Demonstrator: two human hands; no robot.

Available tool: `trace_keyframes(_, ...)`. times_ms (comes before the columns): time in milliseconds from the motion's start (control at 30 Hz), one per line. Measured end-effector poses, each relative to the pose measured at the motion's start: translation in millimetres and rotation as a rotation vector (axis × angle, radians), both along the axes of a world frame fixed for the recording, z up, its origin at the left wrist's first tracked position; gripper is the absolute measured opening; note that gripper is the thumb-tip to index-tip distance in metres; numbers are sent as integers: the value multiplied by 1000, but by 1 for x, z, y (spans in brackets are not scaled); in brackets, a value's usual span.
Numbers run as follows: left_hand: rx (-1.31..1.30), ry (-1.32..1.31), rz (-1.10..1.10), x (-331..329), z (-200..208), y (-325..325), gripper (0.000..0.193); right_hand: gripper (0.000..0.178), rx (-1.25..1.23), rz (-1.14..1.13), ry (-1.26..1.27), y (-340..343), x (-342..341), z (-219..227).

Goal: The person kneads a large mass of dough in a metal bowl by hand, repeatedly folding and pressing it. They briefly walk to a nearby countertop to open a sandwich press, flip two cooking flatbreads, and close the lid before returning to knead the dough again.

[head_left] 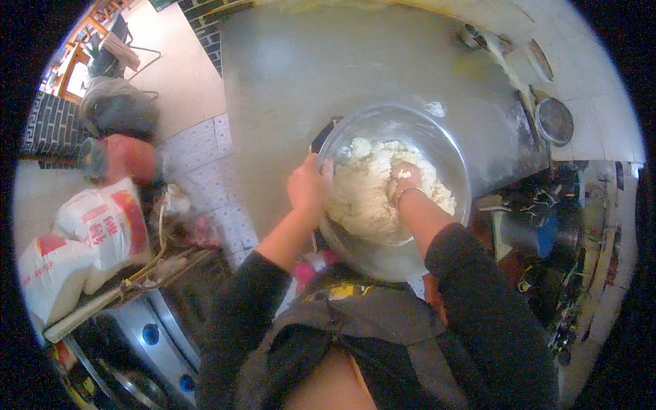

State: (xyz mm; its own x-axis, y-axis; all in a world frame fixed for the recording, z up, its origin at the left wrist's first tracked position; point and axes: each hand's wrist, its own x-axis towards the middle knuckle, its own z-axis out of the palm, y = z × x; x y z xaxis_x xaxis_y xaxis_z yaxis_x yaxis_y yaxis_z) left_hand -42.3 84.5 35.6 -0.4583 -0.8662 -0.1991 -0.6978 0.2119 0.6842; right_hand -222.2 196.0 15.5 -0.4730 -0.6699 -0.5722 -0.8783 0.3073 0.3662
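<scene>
A large round metal basin (pixel 461 154) stands at the near edge of the grey worktop, in front of my body. Pale, lumpy dough (pixel 362 195) with a rough, shaggy surface fills much of its bottom. My left hand (pixel 307 186) is closed on the basin's left rim. Inside the basin, my right hand (pixel 408 179) is pressed into the dough, its fingers curled and partly buried in it. Bits of dough stick to that hand, and a thin bracelet circles its wrist.
The grey worktop (pixel 294 75) bears a white flour smear beyond the basin. A round sieve (pixel 553 121) is by the right wall. Printed white sacks (pixel 102 225) and a red container (pixel 130 158) stand at left, above a metal appliance (pixel 147 335). Clutter lies at lower right.
</scene>
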Motion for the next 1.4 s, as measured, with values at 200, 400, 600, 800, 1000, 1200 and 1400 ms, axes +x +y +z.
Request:
trace_keyframes(200,-47,-26,8,-5,4,1,29,23,-30,-22,0,-16,-13,4)
trace_keyframes(400,-48,-17,28,-8,-15,-5,30,28,-436,-112,-276,36,-5,83)
trace_keyframes(600,-82,26,64,-10,-9,4,28,32,-650,-272,-211,57,-34,90)
trace_keyframes(800,-25,-81,40,-5,-8,-2,29,50,-587,-542,-260,53,-70,78)
trace_keyframes(1000,-8,-8,88,-7,1,1,30,66,-533,-1072,-643,58,-127,-5)
trace_keyframes(1200,44,-42,100,-9,-2,1,32,59,-688,-1125,-1000,57,-111,5)
trace_keyframes(1400,-50,152,162,-6,-24,-1,34,69,-439,-205,-525,69,-6,108)
